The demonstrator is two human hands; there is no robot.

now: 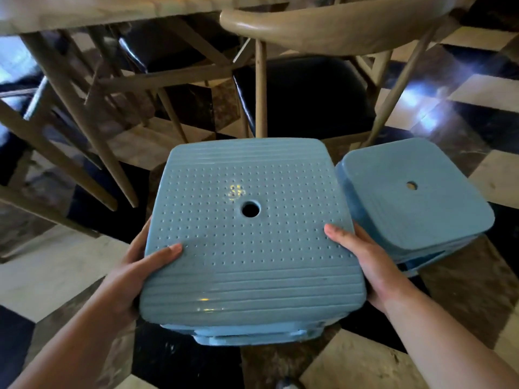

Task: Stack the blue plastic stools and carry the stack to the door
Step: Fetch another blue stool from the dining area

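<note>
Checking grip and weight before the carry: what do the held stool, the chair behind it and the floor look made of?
Held stool: looks like moulded blue plastic, semi-gloss, with raised dots, ribs and glare spots. Chair: pale wood frame; dark glossy seat, possibly leather or vinyl. Floor: polished stone-like checker tiles, veined and reflective.

We see a glossy floor of black and cream marble tiles, a pale wooden chair with black cushioned seat, and a light wooden table above.

Both forearms are reaching forward and inward; the left hand is gripping the stool with thumb lying on top; the right hand is mirroring it opposite.
</note>
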